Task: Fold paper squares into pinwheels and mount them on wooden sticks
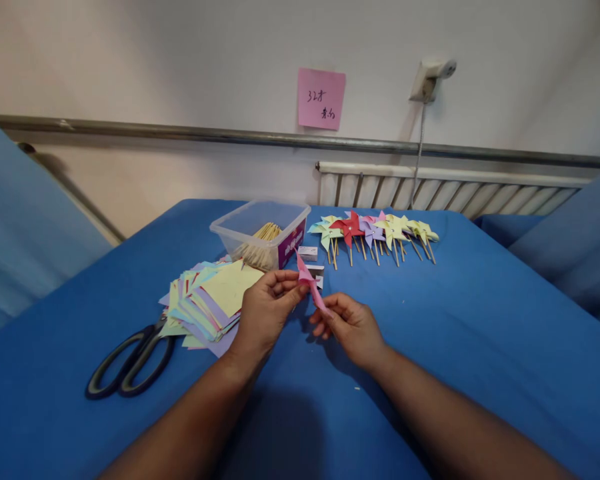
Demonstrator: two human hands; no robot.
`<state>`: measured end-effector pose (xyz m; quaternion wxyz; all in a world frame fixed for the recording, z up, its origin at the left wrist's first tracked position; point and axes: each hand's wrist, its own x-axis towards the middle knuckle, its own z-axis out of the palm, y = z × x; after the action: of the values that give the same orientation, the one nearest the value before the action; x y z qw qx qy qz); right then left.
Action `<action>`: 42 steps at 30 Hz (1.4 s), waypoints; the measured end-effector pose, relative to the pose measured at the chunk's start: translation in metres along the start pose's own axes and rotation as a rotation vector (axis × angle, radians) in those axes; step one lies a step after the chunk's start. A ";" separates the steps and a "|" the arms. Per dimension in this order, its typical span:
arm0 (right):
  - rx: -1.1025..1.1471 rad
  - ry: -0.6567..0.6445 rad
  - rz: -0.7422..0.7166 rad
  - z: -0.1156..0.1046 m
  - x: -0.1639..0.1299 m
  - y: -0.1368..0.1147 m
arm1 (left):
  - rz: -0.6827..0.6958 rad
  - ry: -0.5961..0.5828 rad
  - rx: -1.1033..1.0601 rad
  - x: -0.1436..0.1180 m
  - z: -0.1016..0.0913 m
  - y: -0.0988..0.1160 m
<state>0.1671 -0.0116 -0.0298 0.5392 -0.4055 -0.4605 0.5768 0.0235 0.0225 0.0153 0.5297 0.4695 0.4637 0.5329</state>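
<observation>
Pink paper, pinched at both ends by my left hand and right hand, looks light, floppy and easily creased.

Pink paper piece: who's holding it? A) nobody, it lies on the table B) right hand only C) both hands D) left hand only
C: the left hand pinches the upper end of the pink paper piece and the right hand grips its lower end, above the blue table.
</observation>
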 end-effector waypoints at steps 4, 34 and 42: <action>0.115 -0.061 0.047 -0.001 0.002 -0.001 | 0.071 0.037 0.059 0.002 0.000 -0.003; 0.364 -0.280 0.271 -0.004 -0.002 0.000 | -0.253 -0.227 -0.169 -0.007 0.001 -0.003; 0.372 -0.315 0.280 -0.003 -0.003 0.000 | -0.279 -0.229 -0.192 -0.008 0.003 -0.002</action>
<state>0.1705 -0.0138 -0.0309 0.4411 -0.2645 -0.3645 0.7763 0.0267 0.0141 0.0138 0.6900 0.4055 0.4081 0.4392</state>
